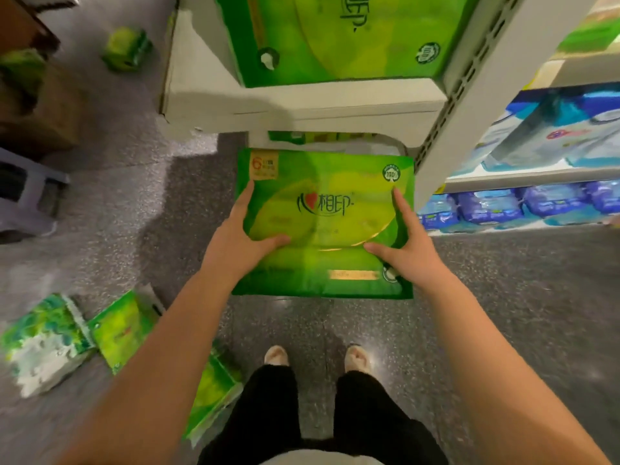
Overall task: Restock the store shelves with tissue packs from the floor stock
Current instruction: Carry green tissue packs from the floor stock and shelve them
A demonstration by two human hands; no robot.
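hands on the pack, and we're right at the shelf mouth. our left hand [240, 238] and right hand [407, 245] clamp the green tissue pack [322, 216] from either side, fingers lying long down its flanks and thumbs pressed across the printed top, so both hands have a real grip on it. the pack sits level, its far edge just at the lip of the low shelf opening under the white shelf board [302, 105], while its near edge hangs out over the floor toward our feet.

above that board a second big green pack [339, 35] already fills the upper tier. beside the board, to its right, the grey upright [469, 95] marks the bay's edge, and past it the blue packs [496, 209] line the neighbouring shelves.

here's how we'd judge it best done: keep the pack flat and square to the board, slide it straight in rather than tipping it, and let the thumbs push from the near half so the soft wrapper doesn't buckle. watch the right corner, it runs close to the upright and could snag.

well left of the board, loose green packs [117, 327] lie tumbled on the floor, more stock waiting for us.
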